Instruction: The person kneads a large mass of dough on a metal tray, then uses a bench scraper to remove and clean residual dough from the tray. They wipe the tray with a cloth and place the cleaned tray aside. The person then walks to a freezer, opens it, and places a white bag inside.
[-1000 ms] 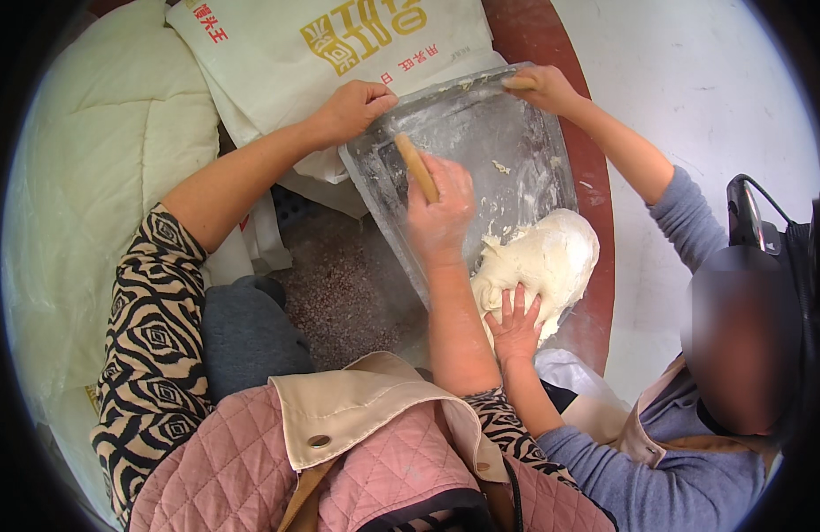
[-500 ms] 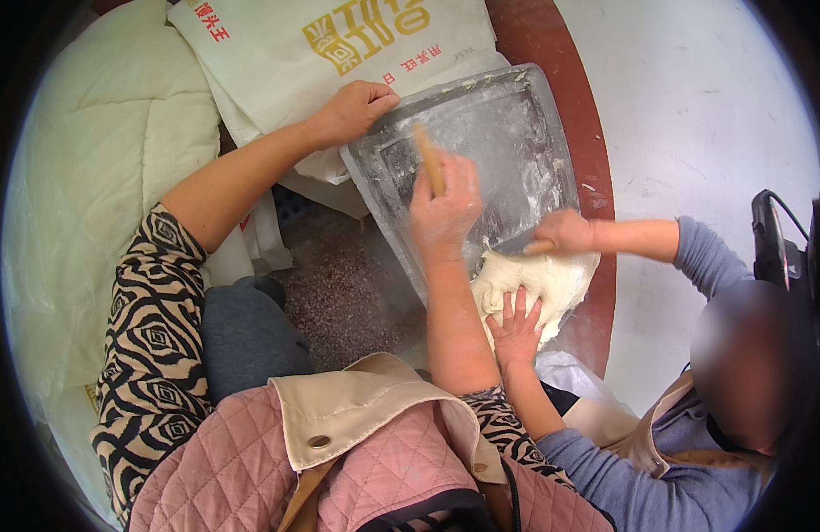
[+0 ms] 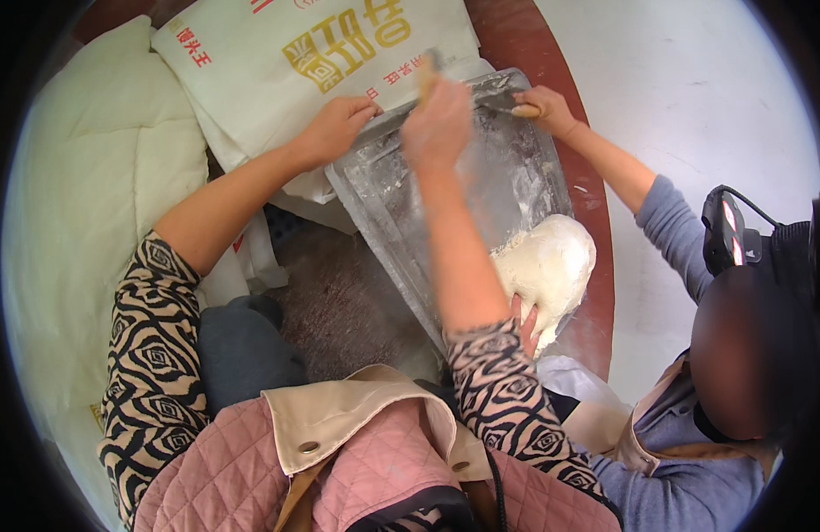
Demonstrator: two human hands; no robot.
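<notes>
A floury grey metal tray holds a lump of pale dough toward its near right end. My left hand grips the tray's far left rim, fingers curled over it. Blurred by motion, my right hand is closed on a wooden-handled scraper, raised over the tray's far edge. A co-worker's hand grips another wooden-handled scraper at the far right corner; that person's other fingers press on the dough, partly hidden behind my right forearm.
White printed sacks lie beyond the tray, and a plump pale sack at the left. A curved red border runs beside the pale floor. A co-worker leans in from the right; below is a speckled floor.
My right hand and scraper have moved up toward the tray's far edge. The co-worker's scraper hand, down at the dough half a second ago, is back at the far right corner.
</notes>
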